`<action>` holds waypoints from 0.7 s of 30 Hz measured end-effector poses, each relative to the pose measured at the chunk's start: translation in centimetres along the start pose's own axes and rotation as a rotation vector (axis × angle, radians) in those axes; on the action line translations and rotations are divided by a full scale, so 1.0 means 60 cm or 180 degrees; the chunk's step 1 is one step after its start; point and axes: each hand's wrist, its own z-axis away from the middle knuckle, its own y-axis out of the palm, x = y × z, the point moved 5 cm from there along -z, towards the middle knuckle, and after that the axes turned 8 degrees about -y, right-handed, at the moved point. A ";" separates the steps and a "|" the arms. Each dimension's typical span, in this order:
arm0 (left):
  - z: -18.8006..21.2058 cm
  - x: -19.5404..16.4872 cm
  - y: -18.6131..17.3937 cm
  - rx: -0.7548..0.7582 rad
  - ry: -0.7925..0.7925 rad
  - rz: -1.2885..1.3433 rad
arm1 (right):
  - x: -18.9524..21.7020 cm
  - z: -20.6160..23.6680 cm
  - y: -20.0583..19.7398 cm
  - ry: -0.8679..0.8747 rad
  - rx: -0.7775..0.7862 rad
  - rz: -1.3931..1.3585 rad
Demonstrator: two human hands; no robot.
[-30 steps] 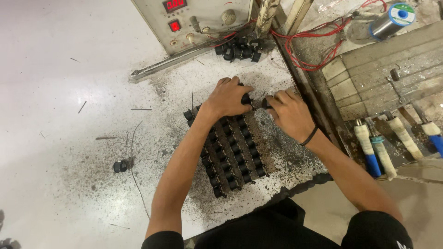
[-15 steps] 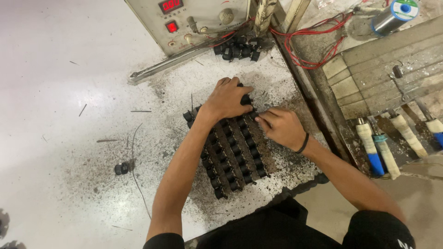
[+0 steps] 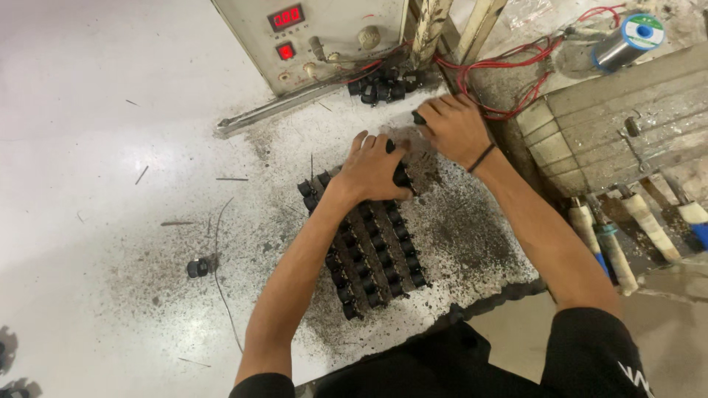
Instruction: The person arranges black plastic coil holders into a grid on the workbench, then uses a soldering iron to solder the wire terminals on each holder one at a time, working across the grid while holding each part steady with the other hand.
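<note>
1. The rack [image 3: 372,254] of small black parts lies on the speckled bench [image 3: 472,236], nearest the person. Its rows look full from the near end up to the left hand; I judge the filling mostly done, with the far end left.
2. The left hand [image 3: 372,169] lies flat, fingers spread, on the rack's far end, hiding what is under it.
3. Just beyond the rack, the right hand [image 3: 453,129] pinches one black part [image 3: 418,118] in its fingertips.
4. Farther beyond the rack, a heap of loose black parts [image 3: 380,88] sits against the grey control box [image 3: 324,37].
</note>
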 end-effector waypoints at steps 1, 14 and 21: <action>-0.001 0.002 0.008 0.0188 -0.0058 -0.0074 | 0.004 0.022 0.001 0.0135 0.0027 -0.0144; -0.011 0.002 0.037 0.0136 -0.0120 0.0115 | 0.127 0.219 0.046 0.0828 -0.0100 -0.1269; -0.003 -0.005 0.013 0.0262 -0.0237 0.0075 | 0.040 0.030 -0.022 0.0310 -0.0401 -0.0341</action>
